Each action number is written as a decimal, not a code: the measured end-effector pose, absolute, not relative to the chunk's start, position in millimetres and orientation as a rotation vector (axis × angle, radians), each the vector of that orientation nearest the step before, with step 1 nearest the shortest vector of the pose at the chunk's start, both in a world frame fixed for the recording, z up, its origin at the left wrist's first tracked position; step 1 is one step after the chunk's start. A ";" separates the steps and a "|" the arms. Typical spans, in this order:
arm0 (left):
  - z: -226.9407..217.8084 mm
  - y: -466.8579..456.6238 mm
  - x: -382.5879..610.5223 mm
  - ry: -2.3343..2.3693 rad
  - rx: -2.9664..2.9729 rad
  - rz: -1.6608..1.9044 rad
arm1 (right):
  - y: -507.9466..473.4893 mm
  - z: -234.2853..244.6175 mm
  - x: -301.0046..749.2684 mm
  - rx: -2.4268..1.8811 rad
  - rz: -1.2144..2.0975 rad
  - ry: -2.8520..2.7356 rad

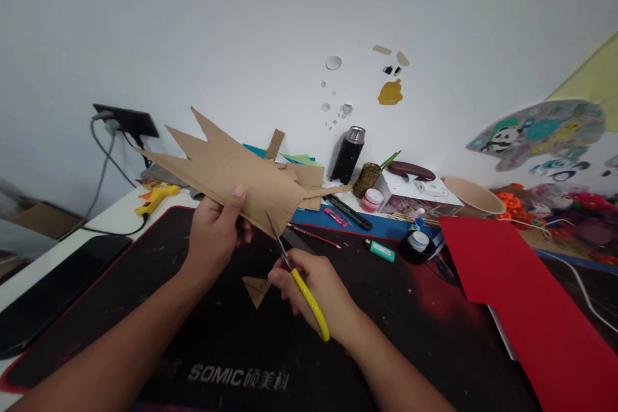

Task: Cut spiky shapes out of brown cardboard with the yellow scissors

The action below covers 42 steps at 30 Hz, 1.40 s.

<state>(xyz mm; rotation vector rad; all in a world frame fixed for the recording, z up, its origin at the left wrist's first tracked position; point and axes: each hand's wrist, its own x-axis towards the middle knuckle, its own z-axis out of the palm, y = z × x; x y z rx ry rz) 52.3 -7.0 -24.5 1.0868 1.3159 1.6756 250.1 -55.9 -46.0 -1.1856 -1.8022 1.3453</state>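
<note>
Cardboard cutout [232,174] held up over black desk mat [410,341], pinched in closed left hand [215,235], spiked edges toward wall, scissors [282,246] gripped in right hand [313,290] with blades at its lower edge, small offcut [255,290] below, red sheet [521,296] well apart at right.

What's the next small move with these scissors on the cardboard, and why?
Probably a short snip forward: the right hand holds the scissors with their blade tips at the lower edge of the cardboard, the left hand pinches it beside them, and a triangular offcut lies on the mat below.
</note>
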 end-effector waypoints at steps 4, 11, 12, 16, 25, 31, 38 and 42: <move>-27.3 -6.0 52.9 1.310 1.076 1.668 | -53.4 -50.1 250.8 -1.223 1.321 -1.816; -31.8 -4.5 56.7 1.295 1.030 1.683 | -55.6 -53.9 248.8 -1.255 1.176 -1.888; -32.3 -4.4 56.5 1.291 1.035 1.680 | -55.6 -53.9 248.4 -1.261 1.137 -1.906; -33.3 -4.1 53.9 1.297 1.058 1.660 | -54.4 -53.9 248.1 -1.271 1.006 -1.960; -33.1 -2.4 52.9 1.313 1.069 1.639 | -56.1 -48.2 244.9 -1.285 1.003 -1.969; -34.8 -2.4 51.7 1.324 1.074 1.630 | -56.5 -43.1 241.9 -1.348 1.009 -1.968; -32.3 -1.9 52.5 1.329 1.078 1.618 | -55.9 -47.8 239.8 -1.396 0.966 -1.967; -31.0 -2.0 52.1 1.335 1.092 1.616 | -55.9 -51.1 240.9 -1.379 0.940 -1.978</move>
